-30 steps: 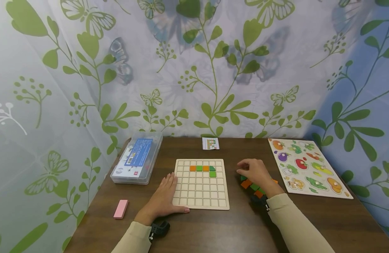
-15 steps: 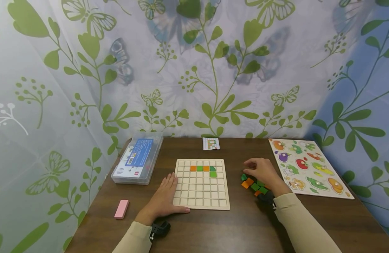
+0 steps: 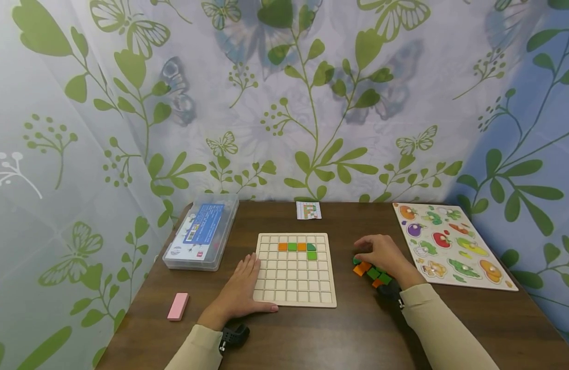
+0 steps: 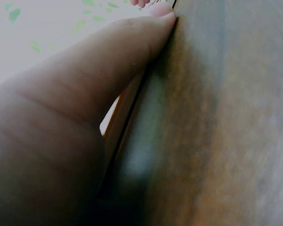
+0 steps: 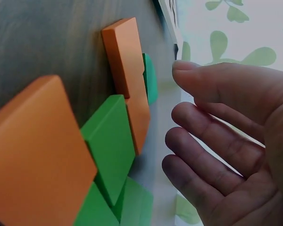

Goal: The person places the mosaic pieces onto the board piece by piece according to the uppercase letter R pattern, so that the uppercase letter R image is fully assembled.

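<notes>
Flat orange and green tiles (image 3: 373, 274) lie in a loose pile on the brown wood-grain desk (image 3: 303, 339), right of the pale square wooden grid board (image 3: 293, 282).
The right hand (image 3: 385, 256) bends its fingers loosely over the pile's far end, holding nothing; whether a fingertip touches a tile, I cannot tell. The left hand (image 3: 238, 290) lies flat, fingers straight at the board's left edge, thumb spread apart by its near left corner. Five orange and green tiles sit in the board's far half. Further out, a clear plastic box with a blue label (image 3: 202, 231) stands near the desk's far left corner, a pink rectangular block (image 3: 178, 307) by the left edge, a small printed card (image 3: 308, 210) at the far edge, and a vegetable-picture puzzle board (image 3: 451, 244) toward the right edge.
</notes>
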### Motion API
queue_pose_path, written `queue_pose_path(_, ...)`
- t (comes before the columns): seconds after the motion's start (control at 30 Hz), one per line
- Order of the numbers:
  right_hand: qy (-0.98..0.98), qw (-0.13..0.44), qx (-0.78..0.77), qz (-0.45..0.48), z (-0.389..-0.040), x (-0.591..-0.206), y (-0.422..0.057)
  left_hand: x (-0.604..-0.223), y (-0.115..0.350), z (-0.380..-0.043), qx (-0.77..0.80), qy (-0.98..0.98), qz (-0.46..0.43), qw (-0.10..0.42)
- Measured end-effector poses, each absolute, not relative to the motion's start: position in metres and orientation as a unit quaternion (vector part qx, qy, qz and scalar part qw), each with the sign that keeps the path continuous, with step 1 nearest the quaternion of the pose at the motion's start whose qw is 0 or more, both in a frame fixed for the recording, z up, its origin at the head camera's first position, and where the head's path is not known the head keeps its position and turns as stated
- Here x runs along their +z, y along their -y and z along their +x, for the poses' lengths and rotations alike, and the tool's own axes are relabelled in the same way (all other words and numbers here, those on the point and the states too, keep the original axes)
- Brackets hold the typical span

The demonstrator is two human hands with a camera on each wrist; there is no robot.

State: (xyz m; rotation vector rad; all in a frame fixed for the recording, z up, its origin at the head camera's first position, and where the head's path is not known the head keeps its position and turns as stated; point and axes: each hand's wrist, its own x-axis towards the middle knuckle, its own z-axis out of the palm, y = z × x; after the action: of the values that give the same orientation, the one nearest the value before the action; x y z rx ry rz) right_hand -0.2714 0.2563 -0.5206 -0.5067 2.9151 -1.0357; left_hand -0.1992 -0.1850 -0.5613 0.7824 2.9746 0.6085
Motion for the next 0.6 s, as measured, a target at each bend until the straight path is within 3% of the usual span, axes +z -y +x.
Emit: queue_pose_path(0.6, -0.938, 0.036, -0.308, -0.156, -0.2731, -0.5235, -0.2505, -0.5618, 0.1843, -0.1998, 0.189, -0.951, 0.245, 0.007)
